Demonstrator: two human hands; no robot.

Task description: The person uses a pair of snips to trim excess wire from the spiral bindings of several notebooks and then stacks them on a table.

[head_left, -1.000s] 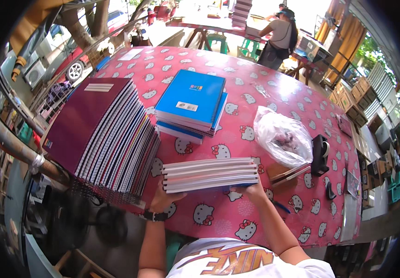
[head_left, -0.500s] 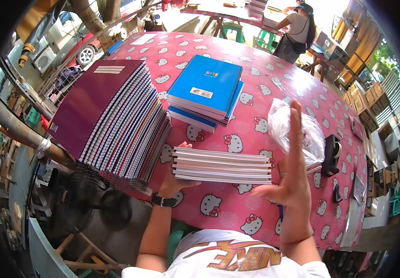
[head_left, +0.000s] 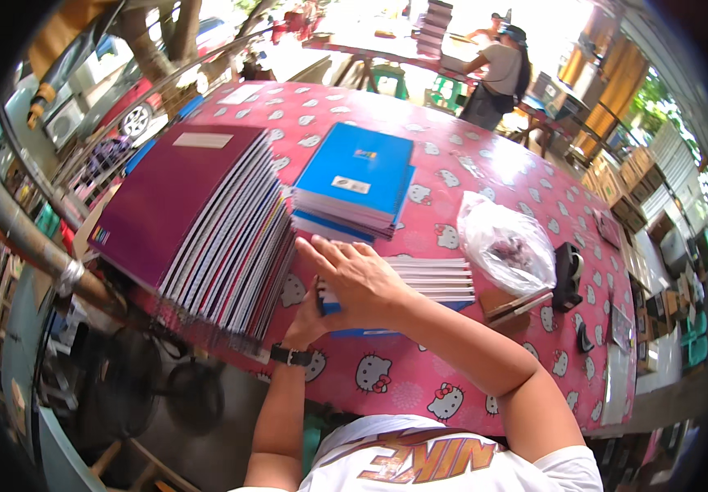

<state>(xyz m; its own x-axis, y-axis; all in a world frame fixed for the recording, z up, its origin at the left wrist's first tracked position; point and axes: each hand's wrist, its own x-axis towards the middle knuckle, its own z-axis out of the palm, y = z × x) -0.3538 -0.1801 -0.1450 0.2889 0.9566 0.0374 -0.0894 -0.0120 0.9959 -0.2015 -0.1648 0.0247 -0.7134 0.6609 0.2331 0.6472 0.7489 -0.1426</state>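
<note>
A short stack of notebooks (head_left: 432, 279) with white page edges and blue covers lies in front of me on the table. My left hand (head_left: 306, 321), with a black watch at its wrist, cups the stack's left end; its fingers are partly hidden. My right hand (head_left: 359, 283) reaches across, fingers stretched out, lying over that same end. Left of both hands rises a tall leaning stack of spiral notebooks, topped by a maroon notebook (head_left: 177, 180). Just beyond my hands sits a smaller pile with a blue spiral notebook (head_left: 358, 164) on top.
A pink patterned tablecloth (head_left: 374, 373) covers the table. To the right are a clear plastic bag (head_left: 505, 246), a brown wooden-looking block (head_left: 514, 307) and a black tape dispenser (head_left: 567, 275). A metal pipe (head_left: 34, 234) runs along the left. A person (head_left: 497, 78) stands at a farther table.
My right hand has swung left from the stack's right side, where it was raised, to its left end. The view has shifted slightly. My left hand remains at the left end.
</note>
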